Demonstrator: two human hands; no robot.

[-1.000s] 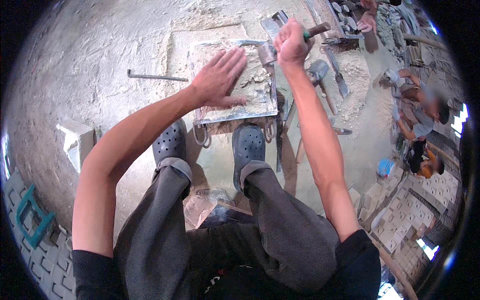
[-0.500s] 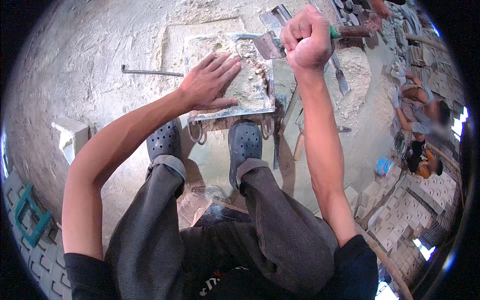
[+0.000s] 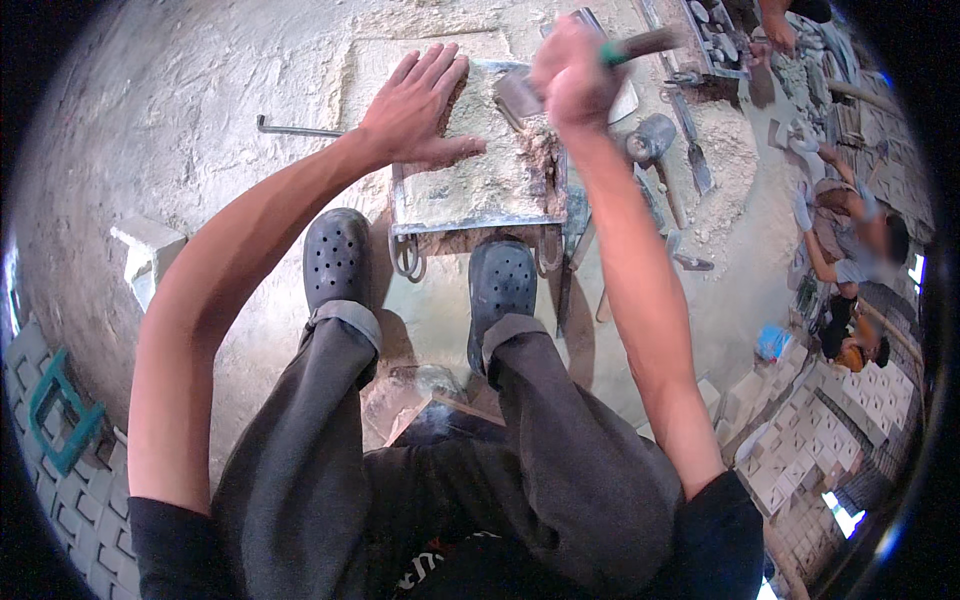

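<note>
A shallow metal-rimmed mould [image 3: 478, 224] with loop handles lies in front of my feet, heaped with pale, damp-looking powder [image 3: 465, 195]. My left hand [image 3: 412, 110] rests palm down over its left side, fingers stretched and slightly spread toward the far edge. Above the right far corner, my right hand [image 3: 578, 82] is wrapped round a trowel [image 3: 518, 92], blurred by motion. The trowel's flat blade points left over the powder; its dark handle with a green band sticks out to the right of my fist. Brownish crumbs of mix lie along the mould's right side.
A bent metal rod [image 3: 300, 128] lies left of the mould. To the right are a round-headed mallet [image 3: 652, 138], a narrow spatula [image 3: 700, 168] and loose powder [image 3: 730, 150]. A pale block [image 3: 148, 258] stands at left. Other people [image 3: 845, 220] work at far right beside patterned tiles [image 3: 810, 450].
My left hand has slid from the middle of the powder toward the mould's far left edge. My right hand has swung left with the trowel, uncovering the mallet. The view has shifted slightly.
</note>
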